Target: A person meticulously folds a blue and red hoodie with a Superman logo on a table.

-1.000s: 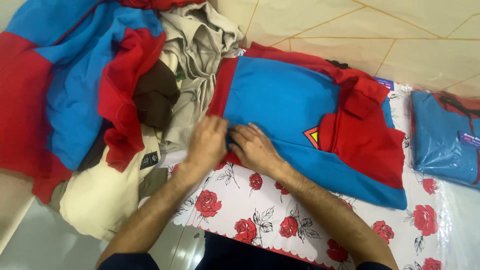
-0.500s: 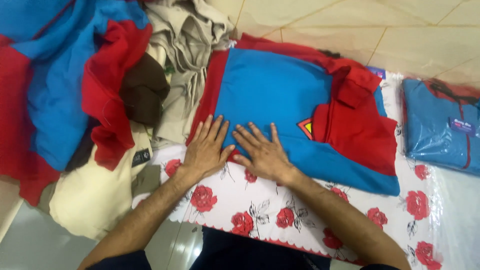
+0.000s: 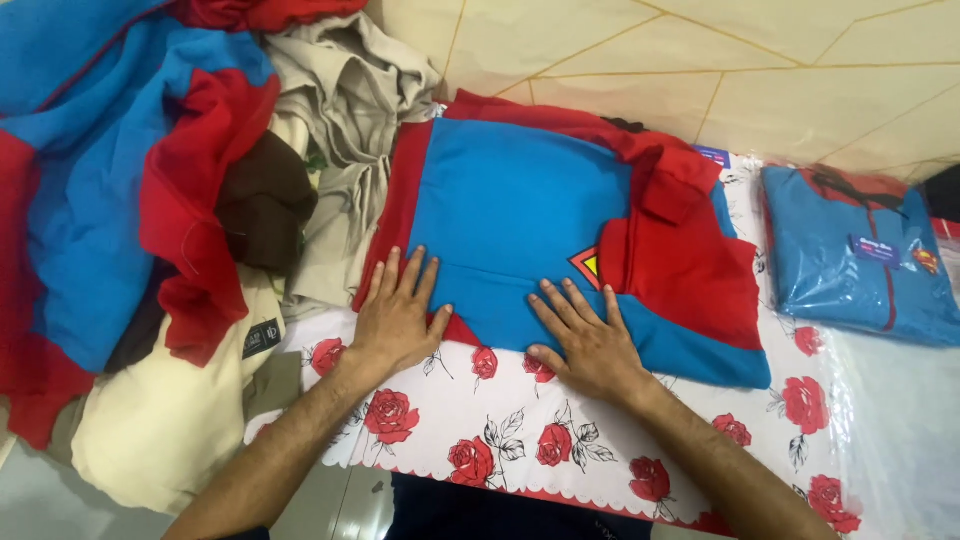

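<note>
A loose heap of clothes (image 3: 150,220) lies at left. The left hand (image 3: 397,318) and right hand (image 3: 590,345), fingers spread flat, press the near edge of a folded blue-and-red sweatshirt (image 3: 530,215) on the rose-printed tablecloth (image 3: 520,440). A bagged blue garment (image 3: 860,260) lies at right, before a cream tiled wall (image 3: 760,60).

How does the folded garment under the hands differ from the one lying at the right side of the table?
The folded blue and red garment lies bare on the rose-print cloth, with the left hand and right hand flat on its near edge; the bagged garment is sealed in clear plastic and untouched. The bare one looks larger and shows more red. Both are folded, blue and red.
</note>
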